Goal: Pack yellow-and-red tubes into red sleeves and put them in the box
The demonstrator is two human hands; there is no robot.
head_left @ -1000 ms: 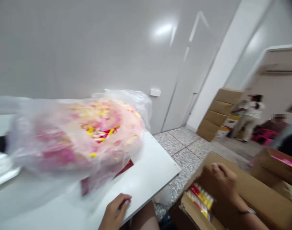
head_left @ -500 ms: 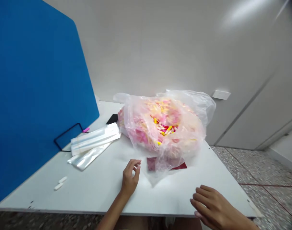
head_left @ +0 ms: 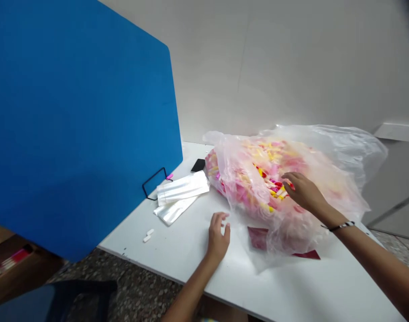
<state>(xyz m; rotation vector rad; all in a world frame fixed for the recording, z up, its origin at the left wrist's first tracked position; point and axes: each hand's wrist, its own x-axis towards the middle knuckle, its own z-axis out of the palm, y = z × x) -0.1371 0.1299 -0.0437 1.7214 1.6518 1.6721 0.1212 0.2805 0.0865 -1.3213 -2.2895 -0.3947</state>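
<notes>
A large clear plastic bag [head_left: 345, 156] lies on the white table [head_left: 291, 286], packed with small pink, yellow and red sticks [head_left: 270, 183]. My right hand [head_left: 303, 192] is at the bag's open mouth, its fingertips among the sticks. Whether those fingers grip anything is hidden. My left hand [head_left: 219, 237] rests on the tabletop just left of the bag, fingers loosely curled around nothing. Under the bag's near edge, a dark red sheet [head_left: 258, 238] shows.
A blue partition panel [head_left: 80, 120] stands at the table's left side in a black wire stand [head_left: 154, 183]. Beside the bag lie white packets [head_left: 181, 190], a black phone [head_left: 198, 165] and small white pieces [head_left: 148, 235]. A cardboard box [head_left: 10, 264] sits on the floor lower left.
The view has swung left from the cardboard box to the table. My right hand has left the box and the table's near edge and now reaches the bag's mouth. My left hand stays by the bag.
</notes>
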